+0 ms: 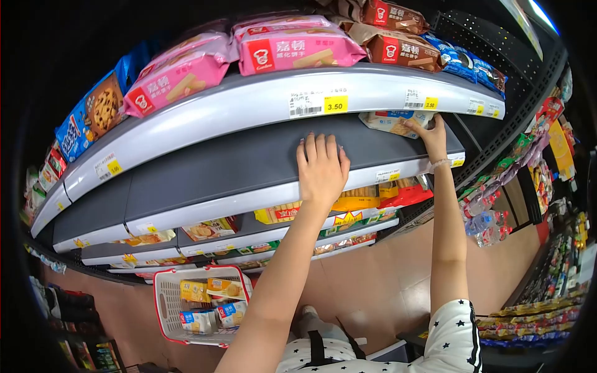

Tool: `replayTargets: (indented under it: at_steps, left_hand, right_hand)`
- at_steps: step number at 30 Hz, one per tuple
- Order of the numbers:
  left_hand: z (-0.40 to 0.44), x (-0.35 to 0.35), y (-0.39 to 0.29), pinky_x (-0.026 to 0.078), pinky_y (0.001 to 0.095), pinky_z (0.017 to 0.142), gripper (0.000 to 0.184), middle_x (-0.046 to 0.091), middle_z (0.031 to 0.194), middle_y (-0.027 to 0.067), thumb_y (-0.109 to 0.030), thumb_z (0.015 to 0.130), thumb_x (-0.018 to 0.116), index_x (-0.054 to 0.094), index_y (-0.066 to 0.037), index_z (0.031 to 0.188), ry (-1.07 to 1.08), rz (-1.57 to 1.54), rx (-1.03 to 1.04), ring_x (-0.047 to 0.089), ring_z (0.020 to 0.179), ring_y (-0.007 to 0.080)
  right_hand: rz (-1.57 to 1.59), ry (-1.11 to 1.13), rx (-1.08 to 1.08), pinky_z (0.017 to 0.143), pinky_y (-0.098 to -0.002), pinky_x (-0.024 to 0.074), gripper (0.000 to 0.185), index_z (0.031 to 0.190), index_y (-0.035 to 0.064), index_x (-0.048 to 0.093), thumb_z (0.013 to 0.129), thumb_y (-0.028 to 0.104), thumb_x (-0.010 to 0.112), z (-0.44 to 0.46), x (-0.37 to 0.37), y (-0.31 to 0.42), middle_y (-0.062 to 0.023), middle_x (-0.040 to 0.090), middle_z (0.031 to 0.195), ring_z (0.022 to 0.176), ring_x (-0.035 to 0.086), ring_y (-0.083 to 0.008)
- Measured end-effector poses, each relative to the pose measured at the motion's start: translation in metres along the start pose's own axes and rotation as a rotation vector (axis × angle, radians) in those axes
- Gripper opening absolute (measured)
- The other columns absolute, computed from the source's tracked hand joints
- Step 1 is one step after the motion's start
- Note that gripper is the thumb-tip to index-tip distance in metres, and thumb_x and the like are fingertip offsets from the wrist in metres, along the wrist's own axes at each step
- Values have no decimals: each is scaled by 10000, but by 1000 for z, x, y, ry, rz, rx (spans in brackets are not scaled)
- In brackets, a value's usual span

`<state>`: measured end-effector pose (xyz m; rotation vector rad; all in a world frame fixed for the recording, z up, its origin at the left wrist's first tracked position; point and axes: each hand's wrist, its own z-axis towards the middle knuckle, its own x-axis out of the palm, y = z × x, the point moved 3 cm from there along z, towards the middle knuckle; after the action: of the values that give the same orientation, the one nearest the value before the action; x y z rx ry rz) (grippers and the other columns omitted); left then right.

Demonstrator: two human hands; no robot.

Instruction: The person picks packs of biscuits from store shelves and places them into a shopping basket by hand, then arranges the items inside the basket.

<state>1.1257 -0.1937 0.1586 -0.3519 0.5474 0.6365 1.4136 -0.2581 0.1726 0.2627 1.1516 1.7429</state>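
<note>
My right hand (433,138) grips the right end of a white and blue biscuit pack (388,122), thumb across its front. The pack is at the right end of the grey second shelf (217,165), partly hidden under the shelf above. My left hand (322,165) lies flat on the same shelf near its front edge, fingers stretched out and holding nothing. Below and to the left, a white shopping basket (163,304) with a red rim stands on the floor. Inside it are yellow packs (195,291) and white and blue packs (196,322).
The upper shelf (249,98) carries pink wafer packs (298,51), brown wafer packs (404,52) and blue cookie packs (93,118). Lower shelves hold more packaged snacks (214,229). Bottles (488,224) and another display stand to the right, past the tiled floor (379,267).
</note>
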Motion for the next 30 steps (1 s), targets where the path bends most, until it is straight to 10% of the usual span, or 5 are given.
replayTargets:
  at_steps: [13,17,21,25,30]
  left_hand:
    - [-44,-70,1,314,469,959,784,338,1265,310,-349,749,662,267,86,1269,194,-1015,-202,353,1162,439]
    - [-133,-134,33,251,474,1022,838,226,1364,292,-338,775,616,156,91,1329,192,-845,-169,271,1251,423]
    - [-274,-182,110,246,484,1015,852,273,1307,308,-369,760,634,187,84,1327,264,-762,-525,291,1217,434]
    - [-388,-241,184,297,470,963,866,359,1223,295,-419,750,646,229,108,1296,305,-438,-1129,371,1131,424]
    - [-503,-241,260,333,472,928,843,408,1182,277,-409,757,638,244,128,1273,398,-147,-1286,386,1117,405]
  right_hand:
    - [126,-119,22,732,-254,464,284,929,15,553,696,-13,711,-150,11,110,-48,594,881,788,565,-124]
    - [206,-131,63,699,-269,455,185,950,6,539,776,11,601,-262,45,130,-39,584,872,771,541,-132]
    - [163,215,422,750,-293,473,516,1178,-39,492,701,-16,685,-404,143,142,-114,563,1075,879,570,-172]
    - [56,649,623,659,-257,469,225,945,-15,579,770,93,670,-535,266,177,-65,612,873,772,569,-119]
    - [-239,954,651,632,-265,461,426,891,-33,590,697,316,737,-625,369,141,-106,620,796,737,589,-137]
